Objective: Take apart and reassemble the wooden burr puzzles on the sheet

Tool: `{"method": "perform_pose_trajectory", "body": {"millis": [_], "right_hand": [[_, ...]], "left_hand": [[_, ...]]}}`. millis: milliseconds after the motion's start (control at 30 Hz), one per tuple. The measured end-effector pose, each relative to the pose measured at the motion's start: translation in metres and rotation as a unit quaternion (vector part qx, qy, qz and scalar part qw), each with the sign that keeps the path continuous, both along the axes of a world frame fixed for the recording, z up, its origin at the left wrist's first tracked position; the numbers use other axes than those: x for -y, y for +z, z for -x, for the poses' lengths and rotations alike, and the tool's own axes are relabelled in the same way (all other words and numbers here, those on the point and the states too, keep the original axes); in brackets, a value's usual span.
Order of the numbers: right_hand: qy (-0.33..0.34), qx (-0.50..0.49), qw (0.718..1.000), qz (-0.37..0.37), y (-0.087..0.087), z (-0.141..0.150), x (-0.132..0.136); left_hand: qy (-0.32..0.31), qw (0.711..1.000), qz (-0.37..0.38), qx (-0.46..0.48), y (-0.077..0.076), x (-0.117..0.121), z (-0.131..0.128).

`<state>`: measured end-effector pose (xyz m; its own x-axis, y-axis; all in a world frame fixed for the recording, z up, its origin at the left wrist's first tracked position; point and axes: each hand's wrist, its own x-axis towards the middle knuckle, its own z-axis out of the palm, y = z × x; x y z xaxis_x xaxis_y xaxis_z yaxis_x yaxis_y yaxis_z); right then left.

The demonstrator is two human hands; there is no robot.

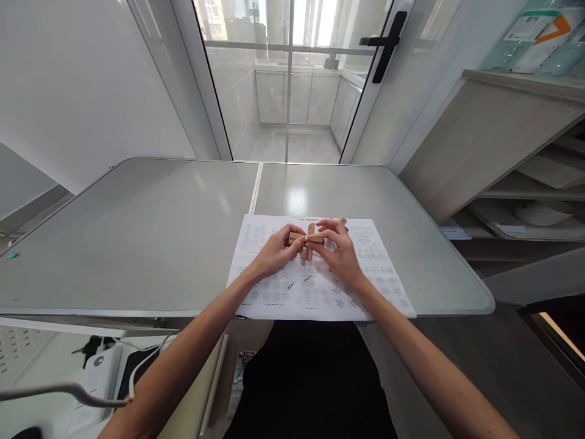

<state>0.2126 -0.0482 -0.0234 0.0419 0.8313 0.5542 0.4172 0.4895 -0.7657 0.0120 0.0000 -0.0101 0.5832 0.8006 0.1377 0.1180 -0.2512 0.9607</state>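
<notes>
Small wooden puzzle pieces (311, 249) form a cross between my hands, one bar standing lengthwise and others running across it. My left hand (280, 249) pinches the crosspiece from the left, thumb and fingers closed on it. From the right, my right hand (340, 251) grips the other end of the same pieces with thumb and fingertips. Another wooden piece (342, 221) shows just beyond the right fingers, partly hidden by them. Under both hands lies a white instruction sheet (269, 296) printed with rows of small line diagrams.
The sheet rests on a grey folding table (159, 244) with a pale centre seam. A glass door (287, 91) with a black handle stands behind it. Shelves (525, 195) flank the right side. At lower left, a cable (68, 390) passes near a white device (101, 375).
</notes>
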Motion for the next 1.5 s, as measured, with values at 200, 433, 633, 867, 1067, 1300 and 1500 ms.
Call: {"method": "perform_pose_trajectory", "body": {"millis": [200, 433, 633, 867, 1067, 1300, 1500], "right_hand": [[-0.016, -0.005, 1.0, 0.004, 0.002, 0.001, 0.001], [-0.008, -0.007, 1.0, 0.0, 0.0, -0.001, -0.001], [0.001, -0.014, 1.0, 0.013, 0.002, -0.002, 0.001], [-0.003, -0.015, 1.0, 0.022, 0.002, -0.002, 0.001], [-0.003, -0.022, 1.0, 0.018, 0.002, -0.004, 0.0], [0.039, -0.064, 0.996, 0.041, 0.007, -0.002, 0.002], [0.035, -0.087, 0.994, 0.057, 0.008, -0.001, 0.002]], "left_hand": [[0.01, 1.0, -0.001, -0.008, 0.002, 0.003, 0.0], [0.006, 1.0, -0.009, -0.006, 0.005, 0.004, -0.001], [0.012, 1.0, -0.024, -0.005, 0.007, 0.005, -0.002], [0.001, 0.999, -0.038, -0.027, 0.008, 0.005, 0.0], [-0.017, 0.999, -0.04, -0.024, 0.01, 0.005, 0.002], [-0.005, 1.0, -0.023, -0.014, 0.008, 0.007, 0.001], [-0.052, 0.998, 0.029, 0.029, 0.005, 0.008, 0.001]]}}
